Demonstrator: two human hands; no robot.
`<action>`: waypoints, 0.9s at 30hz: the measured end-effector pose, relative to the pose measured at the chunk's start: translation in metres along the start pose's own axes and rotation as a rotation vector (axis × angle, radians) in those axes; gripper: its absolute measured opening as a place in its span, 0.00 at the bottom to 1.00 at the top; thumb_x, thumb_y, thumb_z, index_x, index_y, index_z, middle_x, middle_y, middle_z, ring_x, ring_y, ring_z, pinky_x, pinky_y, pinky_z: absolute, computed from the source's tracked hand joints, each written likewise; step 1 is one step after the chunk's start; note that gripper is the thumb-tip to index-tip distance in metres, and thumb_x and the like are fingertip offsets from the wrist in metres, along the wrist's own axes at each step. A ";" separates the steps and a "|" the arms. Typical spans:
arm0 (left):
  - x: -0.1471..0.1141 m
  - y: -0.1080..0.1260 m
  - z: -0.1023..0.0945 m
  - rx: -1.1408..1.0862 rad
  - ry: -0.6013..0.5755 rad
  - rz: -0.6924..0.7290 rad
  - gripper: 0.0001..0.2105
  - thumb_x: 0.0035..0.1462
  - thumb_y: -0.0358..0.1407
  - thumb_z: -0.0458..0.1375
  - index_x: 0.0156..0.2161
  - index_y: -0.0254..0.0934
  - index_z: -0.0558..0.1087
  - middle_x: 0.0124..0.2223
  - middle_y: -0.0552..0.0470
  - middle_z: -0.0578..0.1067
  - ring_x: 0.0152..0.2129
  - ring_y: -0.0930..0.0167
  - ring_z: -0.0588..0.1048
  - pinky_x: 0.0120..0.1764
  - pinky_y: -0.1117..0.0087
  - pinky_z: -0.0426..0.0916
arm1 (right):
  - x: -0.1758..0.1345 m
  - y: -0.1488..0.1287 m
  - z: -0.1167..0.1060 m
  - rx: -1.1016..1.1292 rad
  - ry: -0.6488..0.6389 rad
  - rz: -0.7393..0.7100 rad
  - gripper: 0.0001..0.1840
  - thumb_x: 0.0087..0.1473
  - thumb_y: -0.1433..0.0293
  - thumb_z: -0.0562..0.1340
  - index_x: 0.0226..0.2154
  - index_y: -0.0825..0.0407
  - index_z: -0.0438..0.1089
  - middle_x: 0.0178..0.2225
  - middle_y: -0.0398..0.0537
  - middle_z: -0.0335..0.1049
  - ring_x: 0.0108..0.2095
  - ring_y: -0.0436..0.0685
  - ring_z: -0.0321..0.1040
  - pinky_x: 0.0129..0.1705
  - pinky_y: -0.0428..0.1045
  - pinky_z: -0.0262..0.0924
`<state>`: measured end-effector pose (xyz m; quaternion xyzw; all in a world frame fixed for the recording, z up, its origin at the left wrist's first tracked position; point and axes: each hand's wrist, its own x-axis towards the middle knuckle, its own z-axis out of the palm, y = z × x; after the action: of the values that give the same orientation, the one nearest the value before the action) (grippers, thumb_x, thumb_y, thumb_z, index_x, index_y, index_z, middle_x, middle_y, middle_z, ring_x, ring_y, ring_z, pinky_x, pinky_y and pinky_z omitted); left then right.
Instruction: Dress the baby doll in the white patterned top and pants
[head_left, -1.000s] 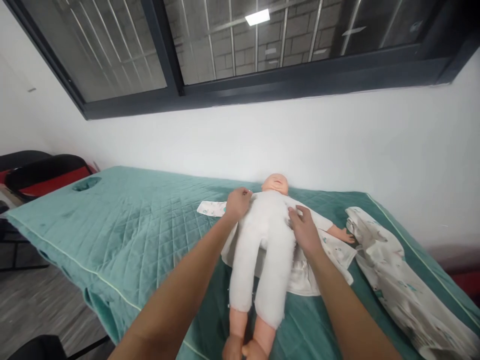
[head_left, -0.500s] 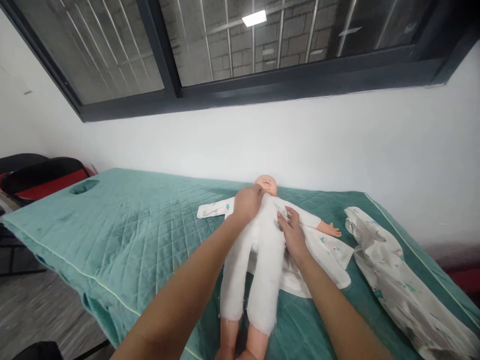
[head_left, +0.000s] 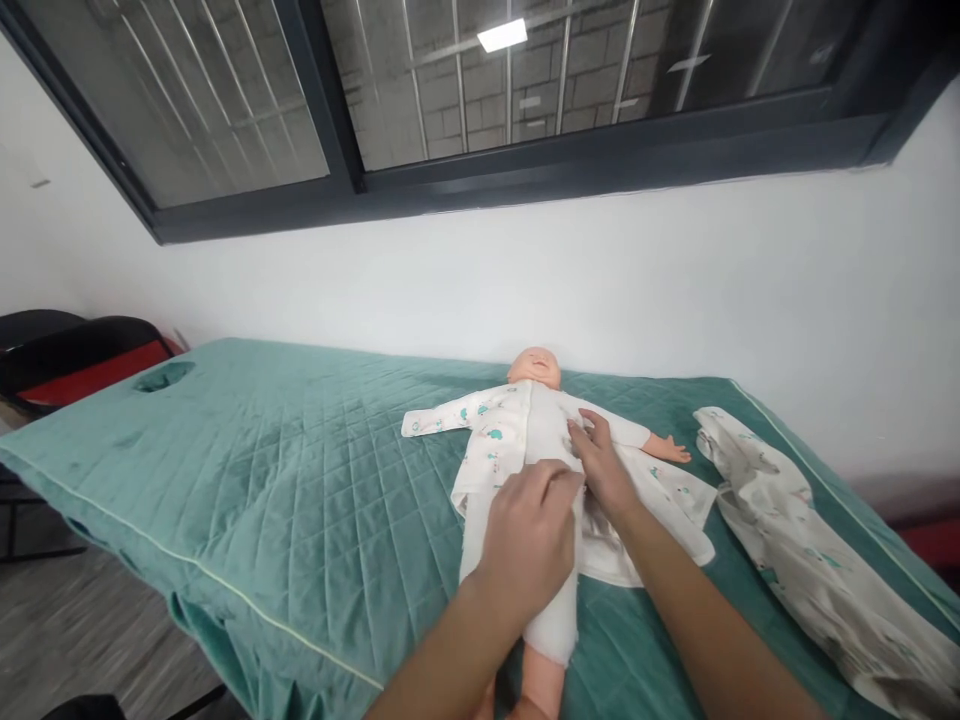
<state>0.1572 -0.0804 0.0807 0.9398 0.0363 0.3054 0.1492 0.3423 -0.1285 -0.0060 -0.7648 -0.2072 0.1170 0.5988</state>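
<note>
A baby doll (head_left: pixel 534 368) lies on its back on the green quilted bed cover (head_left: pixel 300 480), with its head towards the wall. Its body and legs are white and padded. A white shirt (head_left: pixel 491 440) with green prints covers one side of its chest; the other half is spread out under the doll's bare-handed arm. My left hand (head_left: pixel 531 535) is closed above the doll's hip, and whatever its fingers hold is hidden. Against the doll's side, my right hand (head_left: pixel 606 465) has thumb and fingers bent together; what lies between them is unclear.
Crumpled printed white cloth (head_left: pixel 817 560) lies along the bed's right side. A hole (head_left: pixel 163 376) shows in the bed's far left end. Black and red chairs (head_left: pixel 90 365) stand beyond it. Behind the bed are a white wall (head_left: pixel 360 290) and a dark-framed window (head_left: pixel 480 170).
My left hand has come down from the doll's neck to its hip. The shirt's left half now covers that side of the chest. The right hand stays at the doll's side.
</note>
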 end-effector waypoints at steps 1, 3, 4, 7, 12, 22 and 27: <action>-0.011 -0.004 -0.004 -0.024 0.050 -0.023 0.19 0.60 0.26 0.46 0.53 0.43 0.65 0.52 0.46 0.71 0.48 0.66 0.71 0.50 0.60 0.70 | 0.001 0.000 0.000 0.000 0.004 0.013 0.39 0.54 0.44 0.52 0.61 0.48 0.52 0.53 0.53 0.65 0.44 0.57 0.69 0.48 0.52 0.63; -0.026 -0.016 -0.013 -0.043 0.122 -0.106 0.20 0.59 0.25 0.47 0.54 0.44 0.65 0.55 0.46 0.69 0.53 0.65 0.68 0.54 0.58 0.68 | 0.005 0.002 0.001 -0.002 0.008 0.030 0.39 0.53 0.44 0.53 0.60 0.47 0.53 0.55 0.53 0.63 0.47 0.58 0.67 0.51 0.52 0.62; -0.031 -0.024 -0.016 -0.048 0.139 -0.153 0.21 0.58 0.25 0.48 0.55 0.44 0.64 0.56 0.46 0.68 0.55 0.65 0.66 0.56 0.57 0.66 | 0.007 0.003 0.001 -0.001 0.007 0.032 0.39 0.53 0.43 0.53 0.60 0.47 0.53 0.55 0.53 0.62 0.48 0.58 0.67 0.52 0.53 0.61; -0.039 -0.047 -0.021 -0.085 0.128 -0.292 0.24 0.54 0.22 0.49 0.55 0.42 0.64 0.56 0.47 0.66 0.56 0.67 0.65 0.58 0.58 0.64 | 0.011 0.006 0.001 0.047 -0.021 0.038 0.38 0.53 0.44 0.55 0.59 0.46 0.53 0.55 0.53 0.62 0.49 0.58 0.66 0.53 0.54 0.61; -0.037 -0.067 -0.016 -0.106 0.088 -0.369 0.14 0.59 0.25 0.49 0.46 0.40 0.70 0.46 0.49 0.70 0.46 0.69 0.69 0.50 0.62 0.67 | 0.014 0.005 -0.001 0.092 -0.057 0.043 0.38 0.53 0.46 0.55 0.59 0.47 0.52 0.50 0.51 0.64 0.45 0.57 0.68 0.49 0.54 0.64; -0.032 -0.054 -0.026 -0.062 -0.111 -0.096 0.09 0.64 0.35 0.49 0.39 0.41 0.72 0.37 0.51 0.73 0.36 0.70 0.70 0.42 0.67 0.67 | 0.008 -0.022 -0.008 0.079 -0.112 0.039 0.33 0.54 0.52 0.55 0.58 0.50 0.53 0.43 0.49 0.66 0.37 0.53 0.67 0.42 0.50 0.64; 0.002 -0.056 -0.027 -0.009 -0.110 -0.158 0.17 0.65 0.40 0.46 0.27 0.38 0.70 0.29 0.52 0.70 0.30 0.72 0.69 0.36 0.69 0.63 | 0.011 -0.037 -0.043 -0.124 -0.265 -0.026 0.31 0.54 0.52 0.58 0.55 0.51 0.60 0.39 0.48 0.71 0.34 0.54 0.68 0.41 0.51 0.63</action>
<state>0.1448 -0.0202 0.0856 0.9487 0.1007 0.2409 0.1785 0.3642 -0.1537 0.0419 -0.7754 -0.3014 0.1960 0.5191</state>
